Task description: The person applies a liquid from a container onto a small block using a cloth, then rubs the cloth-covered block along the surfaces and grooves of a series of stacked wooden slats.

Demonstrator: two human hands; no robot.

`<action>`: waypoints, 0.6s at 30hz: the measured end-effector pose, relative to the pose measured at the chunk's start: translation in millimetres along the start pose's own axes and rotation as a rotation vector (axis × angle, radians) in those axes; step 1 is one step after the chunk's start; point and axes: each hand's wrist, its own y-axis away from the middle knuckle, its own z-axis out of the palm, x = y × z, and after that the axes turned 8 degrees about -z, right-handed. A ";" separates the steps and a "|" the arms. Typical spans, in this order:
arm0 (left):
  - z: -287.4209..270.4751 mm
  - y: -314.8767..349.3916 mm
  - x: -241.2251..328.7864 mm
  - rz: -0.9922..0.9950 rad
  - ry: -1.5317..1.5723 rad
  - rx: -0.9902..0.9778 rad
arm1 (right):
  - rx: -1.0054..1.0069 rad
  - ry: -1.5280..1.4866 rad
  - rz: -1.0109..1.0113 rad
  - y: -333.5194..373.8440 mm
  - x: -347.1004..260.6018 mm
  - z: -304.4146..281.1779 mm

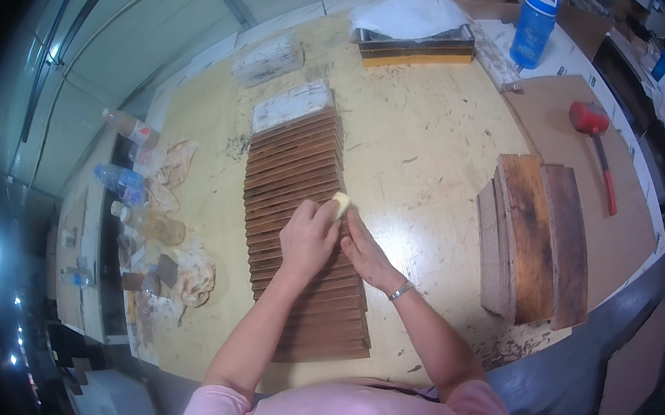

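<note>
A long row of overlapping brown wooden slats (291,179) runs away from me across the table. My left hand (309,237) is closed over the row, pinching a small pale yellow block (341,206), perhaps sponge, at the slats' right edge. Beside it, my right hand (368,256) lies along the row's right side with its fingers stretched out, touching the edge. I see nothing held in it. At the row's far end a whitish, stained block (293,106) rests against the slats.
Another whitish block (268,61) lies farther back. Several bottles, including a yellowish one (151,223), and crumpled cloths (194,272) line the left. At right are dark wooden boards (536,237), a red mallet (590,120) and a blue bottle (534,30). A cloth-topped box (418,53) stands at the back.
</note>
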 end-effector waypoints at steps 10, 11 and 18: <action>-42.3 37.4 -92.9 -0.232 -0.040 0.129 | -0.044 0.672 -0.084 23.6 -7.4 -20.5; -34.6 28.9 -70.7 -0.179 -0.002 0.152 | -0.040 0.686 -0.084 23.0 -8.8 -19.5; -8.9 22.5 -3.5 0.093 -0.011 -0.024 | -0.049 0.761 -0.084 22.5 -2.9 -14.4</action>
